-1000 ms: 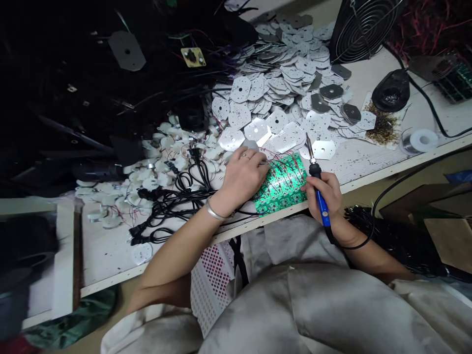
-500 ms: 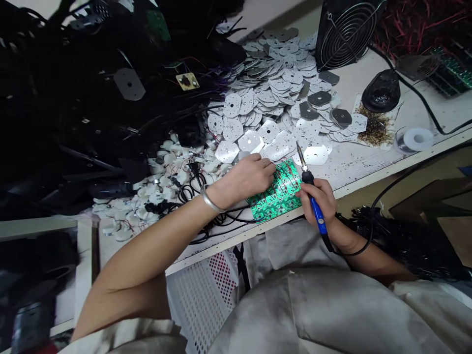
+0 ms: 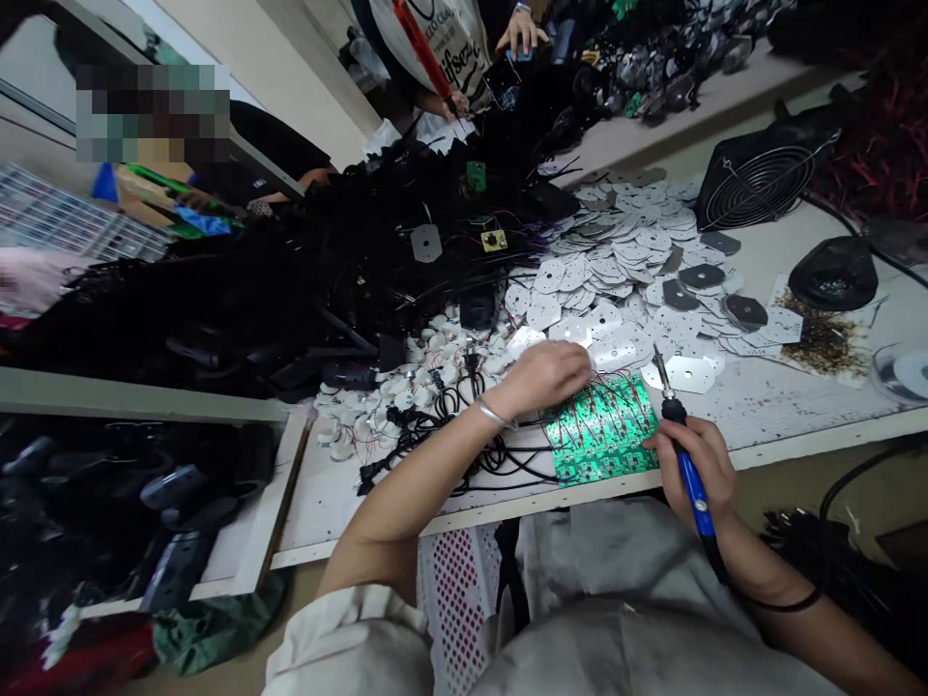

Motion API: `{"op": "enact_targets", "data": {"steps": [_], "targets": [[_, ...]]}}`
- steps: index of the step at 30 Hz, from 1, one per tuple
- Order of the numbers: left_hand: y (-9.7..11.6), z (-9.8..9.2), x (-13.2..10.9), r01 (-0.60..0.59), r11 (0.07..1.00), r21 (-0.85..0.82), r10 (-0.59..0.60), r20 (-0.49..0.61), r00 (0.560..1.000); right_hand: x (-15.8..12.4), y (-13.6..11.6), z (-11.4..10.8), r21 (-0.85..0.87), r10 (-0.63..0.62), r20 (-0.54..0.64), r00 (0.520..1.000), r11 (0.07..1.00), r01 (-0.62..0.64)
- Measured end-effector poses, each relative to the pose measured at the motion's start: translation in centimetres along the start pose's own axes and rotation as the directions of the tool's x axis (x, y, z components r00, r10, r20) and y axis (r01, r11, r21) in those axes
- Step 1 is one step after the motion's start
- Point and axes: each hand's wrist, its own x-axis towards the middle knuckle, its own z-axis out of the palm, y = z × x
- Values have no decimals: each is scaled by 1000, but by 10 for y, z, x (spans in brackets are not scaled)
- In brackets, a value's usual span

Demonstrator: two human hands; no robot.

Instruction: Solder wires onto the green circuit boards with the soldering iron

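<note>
A blue-handled soldering iron (image 3: 688, 474) is gripped in my right hand (image 3: 700, 464), its metal tip pointing up and away from me. Just left of that hand lies a green circuit board panel (image 3: 601, 440), with thin red wires (image 3: 616, 396) across its upper part. My left hand (image 3: 555, 372) is closed over the panel's upper left corner, beside the wires. Its fingertips are hidden from me, so what they pinch, if anything, does not show. Behind the panel, several silvery flat plates (image 3: 616, 343) lie close to the left hand.
White round parts (image 3: 406, 387) and black power cords (image 3: 453, 420) lie left of the panel. A heap of black cables (image 3: 348, 242) covers the back left. At the right are a fan (image 3: 761, 179), a scorched pad (image 3: 830, 338) and a solder spool (image 3: 903, 372). A co-worker's hand (image 3: 520, 31) shows behind.
The view has swung left and up, so the scene sits lower and further right, and other people appear. My left hand is slightly higher relative to the panel; the right still holds the soldering iron.
</note>
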Motion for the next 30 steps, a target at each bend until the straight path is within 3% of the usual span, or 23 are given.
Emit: {"op": "enact_targets", "data": {"steps": [2, 4, 6, 8, 11, 15, 18, 20, 21, 24, 26, 30], "targets": [[-25, -23, 1, 212, 976, 48, -203, -149, 968, -1, 0, 0, 0, -2, -9, 1000, 1000, 2], [-54, -46, 0, 480, 863, 161, -432, -259, 864, -1, 0, 1, -6, -14, -10, 1000, 1000, 14], [-80, -61, -3, 638, 707, 305, -588, -249, 770, 0, 0, 1, -20, -22, -18, 1000, 1000, 22], [-99, -66, -7, 666, 619, 417, -664, -176, 727, 0, 0, 1, -31, -28, -18, 999, 999, 27], [-115, -64, -10, 657, 595, 463, -689, -127, 714, -2, 1, 2, -24, -27, -11, 1000, 999, 27], [-127, -63, -19, 696, 640, 326, -644, -266, 717, -6, 4, 3, 13, -9, -5, 1000, 1000, 9], [-135, -68, -35, 722, 681, 124, -637, -386, 667, -6, 4, 3, 0, -22, -16, 1000, 1000, 22], [-138, -70, -46, 736, 675, 53, -662, -397, 636, -4, 3, 3, -16, -46, -17, 999, 999, 46], [-138, -70, -50, 730, 681, 51, -663, -379, 645, -4, 3, 3, -22, -53, -14, 998, 998, 53], [-131, -69, -58, 620, 774, 131, -584, -233, 778, -4, 3, 2, -18, -51, -5, 999, 999, 51], [-125, -68, -59, 553, 810, 195, -532, -150, 833, -5, 3, 2, -5, -45, -5, 999, 999, 45], [-119, -68, -53, 594, 735, 327, -566, -188, 803, -8, 4, 1, -11, -38, -8, 999, 999, 38]]}}
